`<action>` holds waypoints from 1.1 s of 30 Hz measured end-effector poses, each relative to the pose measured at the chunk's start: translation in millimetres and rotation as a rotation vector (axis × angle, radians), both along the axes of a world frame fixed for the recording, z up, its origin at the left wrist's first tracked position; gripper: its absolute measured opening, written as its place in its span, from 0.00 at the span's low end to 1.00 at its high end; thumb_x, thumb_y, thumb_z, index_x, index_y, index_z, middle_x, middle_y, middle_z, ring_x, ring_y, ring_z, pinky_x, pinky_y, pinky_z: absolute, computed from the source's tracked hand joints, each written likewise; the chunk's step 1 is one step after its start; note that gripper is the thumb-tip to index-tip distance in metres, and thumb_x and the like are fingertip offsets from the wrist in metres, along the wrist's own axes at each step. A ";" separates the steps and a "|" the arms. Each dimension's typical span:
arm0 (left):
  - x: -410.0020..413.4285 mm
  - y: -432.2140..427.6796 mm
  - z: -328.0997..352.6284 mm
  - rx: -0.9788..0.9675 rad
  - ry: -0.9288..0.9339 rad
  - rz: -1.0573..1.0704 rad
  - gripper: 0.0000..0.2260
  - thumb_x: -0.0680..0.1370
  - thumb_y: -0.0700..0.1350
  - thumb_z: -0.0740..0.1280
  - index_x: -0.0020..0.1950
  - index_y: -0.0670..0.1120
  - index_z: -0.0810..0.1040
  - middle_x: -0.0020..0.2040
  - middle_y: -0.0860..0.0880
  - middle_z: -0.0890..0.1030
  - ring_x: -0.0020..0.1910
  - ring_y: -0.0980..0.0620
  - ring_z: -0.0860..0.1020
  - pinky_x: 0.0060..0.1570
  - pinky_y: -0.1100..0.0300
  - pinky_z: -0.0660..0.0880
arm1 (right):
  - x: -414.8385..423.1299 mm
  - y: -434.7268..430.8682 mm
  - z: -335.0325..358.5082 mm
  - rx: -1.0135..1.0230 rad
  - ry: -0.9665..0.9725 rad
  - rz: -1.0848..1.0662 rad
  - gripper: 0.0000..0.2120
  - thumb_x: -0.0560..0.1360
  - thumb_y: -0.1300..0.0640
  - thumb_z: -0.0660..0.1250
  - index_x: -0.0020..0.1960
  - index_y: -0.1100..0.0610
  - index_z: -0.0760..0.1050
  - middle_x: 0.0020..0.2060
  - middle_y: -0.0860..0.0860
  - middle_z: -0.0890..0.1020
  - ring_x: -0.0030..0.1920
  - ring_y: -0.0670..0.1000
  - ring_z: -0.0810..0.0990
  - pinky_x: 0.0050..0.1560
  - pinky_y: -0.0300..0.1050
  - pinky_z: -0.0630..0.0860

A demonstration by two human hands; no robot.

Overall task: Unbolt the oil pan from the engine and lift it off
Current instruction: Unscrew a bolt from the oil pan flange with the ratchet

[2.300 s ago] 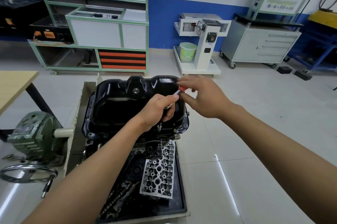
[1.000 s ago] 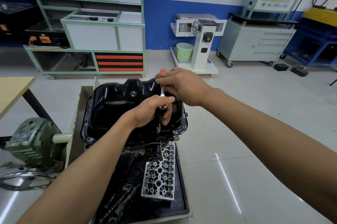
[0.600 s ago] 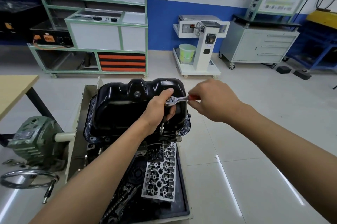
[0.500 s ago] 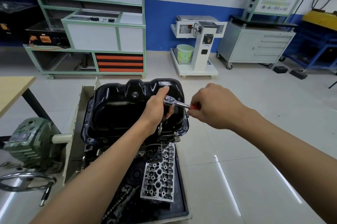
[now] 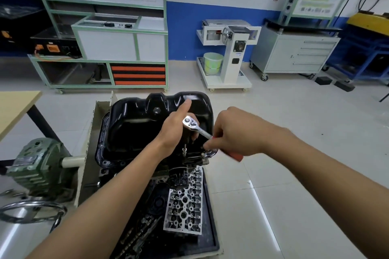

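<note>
The black oil pan [image 5: 134,130] is pictured seated atop the engine [image 5: 160,172], with a socket extension [image 5: 184,150] set down at its near flange. The ratchet [image 5: 190,122] is steadied just below its head by the curled fingers of the left hand [image 5: 176,130], thumb raised, while its red handle [image 5: 235,156] is gripped by the right hand [image 5: 233,132].

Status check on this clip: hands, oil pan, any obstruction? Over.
Left hand grips ratchet below the head, right hand grips its red handle. Socket down on near flange; oil pan seated, not lifted. Handle swing looks clear.
</note>
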State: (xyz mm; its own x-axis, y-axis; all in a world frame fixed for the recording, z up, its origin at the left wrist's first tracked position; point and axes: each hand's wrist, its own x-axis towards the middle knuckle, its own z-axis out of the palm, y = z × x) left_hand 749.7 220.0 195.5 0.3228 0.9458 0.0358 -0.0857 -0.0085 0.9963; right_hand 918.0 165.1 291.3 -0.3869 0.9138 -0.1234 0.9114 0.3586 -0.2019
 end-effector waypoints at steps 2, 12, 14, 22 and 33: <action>-3.4 0.6 3.0 0.038 0.063 -0.145 0.35 0.80 0.66 0.54 0.32 0.39 0.80 0.32 0.39 0.80 0.33 0.47 0.78 0.37 0.62 0.74 | 5.7 13.3 9.3 0.098 -0.194 0.038 0.22 0.74 0.43 0.73 0.28 0.52 0.69 0.27 0.49 0.71 0.31 0.52 0.74 0.29 0.44 0.62; 5.9 4.8 11.5 0.076 0.152 -0.322 0.32 0.76 0.67 0.59 0.29 0.40 0.78 0.28 0.38 0.77 0.31 0.41 0.75 0.40 0.55 0.72 | -8.0 60.5 2.8 0.366 -0.194 0.311 0.14 0.77 0.60 0.62 0.59 0.53 0.81 0.67 0.46 0.78 0.62 0.56 0.77 0.52 0.55 0.77; 5.9 2.9 9.5 0.070 0.143 -0.281 0.32 0.76 0.67 0.59 0.25 0.43 0.73 0.25 0.42 0.73 0.27 0.46 0.71 0.35 0.62 0.71 | -8.9 59.5 -2.4 0.389 -0.151 0.313 0.14 0.78 0.59 0.61 0.59 0.54 0.80 0.64 0.44 0.79 0.57 0.56 0.77 0.50 0.55 0.77; 11.8 -1.3 5.4 -0.004 0.014 0.046 0.31 0.80 0.65 0.55 0.25 0.45 0.70 0.24 0.45 0.70 0.26 0.47 0.67 0.32 0.54 0.64 | 12.0 41.2 -9.6 0.386 -0.087 0.048 0.09 0.80 0.50 0.62 0.46 0.53 0.77 0.44 0.51 0.83 0.47 0.58 0.78 0.42 0.49 0.75; 26.2 -2.2 -1.1 0.034 -0.096 0.430 0.27 0.85 0.54 0.57 0.30 0.42 0.70 0.25 0.45 0.69 0.25 0.51 0.67 0.28 0.58 0.64 | -13.9 -19.8 -14.0 0.256 -0.021 -0.110 0.19 0.77 0.44 0.66 0.33 0.51 0.65 0.31 0.48 0.67 0.35 0.54 0.71 0.31 0.45 0.60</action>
